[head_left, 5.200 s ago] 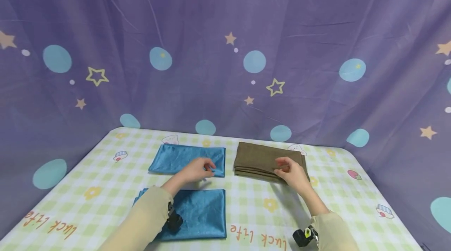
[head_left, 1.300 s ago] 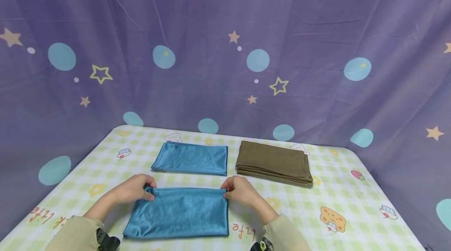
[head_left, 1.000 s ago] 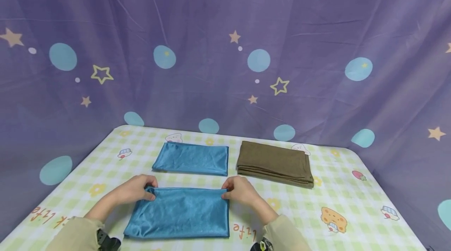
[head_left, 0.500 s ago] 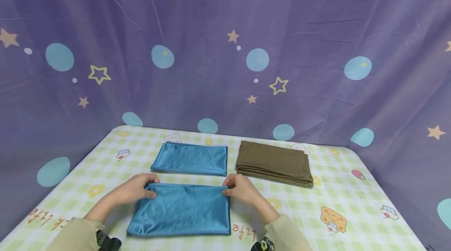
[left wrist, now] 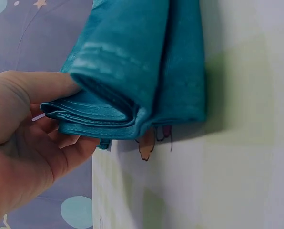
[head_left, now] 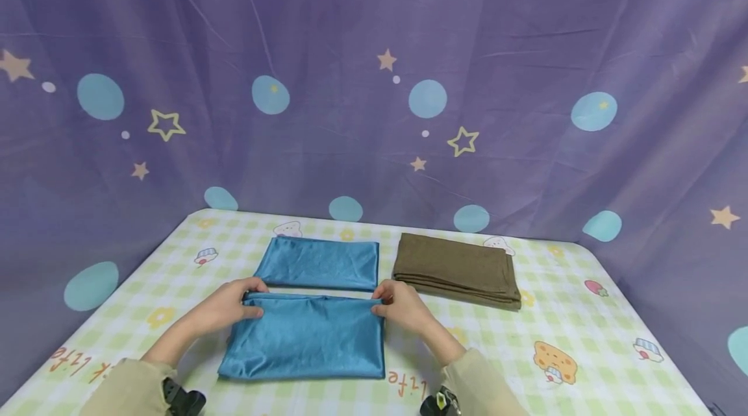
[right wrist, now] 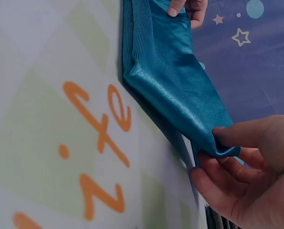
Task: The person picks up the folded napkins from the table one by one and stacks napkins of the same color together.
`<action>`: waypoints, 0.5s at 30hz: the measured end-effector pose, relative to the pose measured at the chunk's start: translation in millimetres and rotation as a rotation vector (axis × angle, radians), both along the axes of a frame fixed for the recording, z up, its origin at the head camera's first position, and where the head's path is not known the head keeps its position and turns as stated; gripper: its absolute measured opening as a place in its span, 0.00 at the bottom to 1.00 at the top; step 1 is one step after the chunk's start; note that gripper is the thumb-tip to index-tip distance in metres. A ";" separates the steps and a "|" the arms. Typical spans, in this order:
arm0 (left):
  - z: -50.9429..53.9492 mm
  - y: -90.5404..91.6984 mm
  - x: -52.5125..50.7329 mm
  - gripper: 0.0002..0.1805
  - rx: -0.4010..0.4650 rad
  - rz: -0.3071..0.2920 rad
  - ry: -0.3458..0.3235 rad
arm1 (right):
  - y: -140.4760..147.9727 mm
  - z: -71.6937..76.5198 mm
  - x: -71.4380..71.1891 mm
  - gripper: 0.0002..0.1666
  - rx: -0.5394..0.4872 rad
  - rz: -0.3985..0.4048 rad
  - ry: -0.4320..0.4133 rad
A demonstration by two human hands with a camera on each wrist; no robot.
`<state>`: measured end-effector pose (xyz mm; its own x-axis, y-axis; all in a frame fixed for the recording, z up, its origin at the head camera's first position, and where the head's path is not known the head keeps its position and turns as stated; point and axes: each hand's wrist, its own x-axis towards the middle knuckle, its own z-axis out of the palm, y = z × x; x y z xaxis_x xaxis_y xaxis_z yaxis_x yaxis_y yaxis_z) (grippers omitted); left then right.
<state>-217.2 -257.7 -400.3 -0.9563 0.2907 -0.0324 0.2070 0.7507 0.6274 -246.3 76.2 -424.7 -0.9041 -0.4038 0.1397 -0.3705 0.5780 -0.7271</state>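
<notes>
Near cloth (head_left: 306,338): Shiny, blue and folded, it lies on the person's side of the tablecloth (head_left: 584,312), far edge raised, near edge apparently resting on the check.
Left hand (head_left: 224,305): Pinches the far left corner, thumb above, fingers beneath.
Right hand (head_left: 406,309): Pinches the opposite far corner the same way, thumb over the top.
Left-end folds: Seen from the left wrist, the layers gape; gathering them all into one pinch looks wise, since fabric this slick may slip apart.
Far edge: Nearly straight, with a small pucker near its middle. A light, even outward pull should flatten it; a hard tug could skew the fold. Both corners are best moved at one pace and height.
Far cloth (head_left: 321,263): Also blue and folded, it lies flat just beyond, a narrow strip of check between. Fingertips come close to its near corners, so a low pass might snag it; I cannot tell whether they touch.
Brown cloth (head_left: 452,267): Folded thick, it sits beyond the right hand.
Curtain (head_left: 350,26): Purple, starred, it hangs behind everything.
</notes>
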 end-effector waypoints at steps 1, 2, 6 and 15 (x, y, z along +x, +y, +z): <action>0.0 -0.1 -0.1 0.12 0.001 0.008 0.000 | 0.2 0.0 -0.4 0.07 -0.001 -0.001 -0.002; 0.1 -0.3 -0.3 0.12 0.003 0.016 -0.001 | 0.3 0.3 -0.9 0.08 -0.003 -0.001 -0.007; 2.5 -1.6 -2.0 0.13 0.016 0.016 0.025 | 0.0 3.3 -4.0 0.11 -0.021 0.001 -0.024; 12.3 0.7 -7.7 0.13 0.066 -0.022 0.082 | 2.8 12.9 -13.3 0.12 -0.030 -0.012 -0.031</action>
<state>-224.9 -257.0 -388.0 -0.9483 0.3106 0.0657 0.2758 0.7033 0.6552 -259.6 78.9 -411.8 -0.9129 -0.3891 0.1238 -0.3410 0.5598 -0.7552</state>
